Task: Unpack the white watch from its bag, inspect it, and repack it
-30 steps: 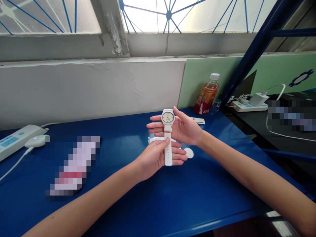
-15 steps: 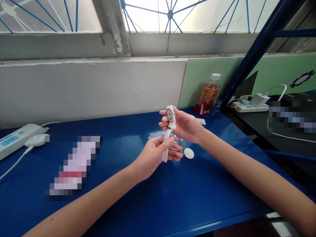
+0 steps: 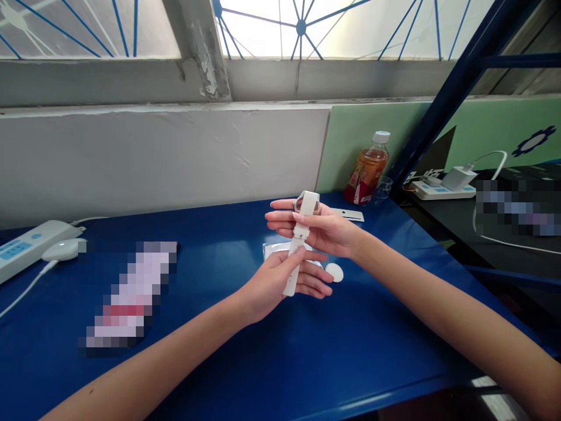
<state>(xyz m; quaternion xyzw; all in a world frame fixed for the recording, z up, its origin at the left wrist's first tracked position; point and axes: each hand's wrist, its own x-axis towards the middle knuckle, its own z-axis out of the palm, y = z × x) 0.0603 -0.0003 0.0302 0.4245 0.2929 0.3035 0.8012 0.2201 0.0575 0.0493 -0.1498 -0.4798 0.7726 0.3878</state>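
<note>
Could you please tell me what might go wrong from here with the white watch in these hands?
The watch might slip: the left hand grips its strap with the thumb, other fingers spread, and the right hand holds its upper part with fingers outstretched. If dropped, it could strike the blue table below. A wide sweep of the right hand might also knock over the bottle standing behind it.

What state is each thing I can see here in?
White watch: gripped; whether buckled, unclear.
Left hand: thumb on the strap.
Right hand: thumb over watch, fingers extended.
Bottle: upright, capped, holding liquid.
White disc: lying on the blue table.
Adapter: on far-right power strip, cable attached.
</note>
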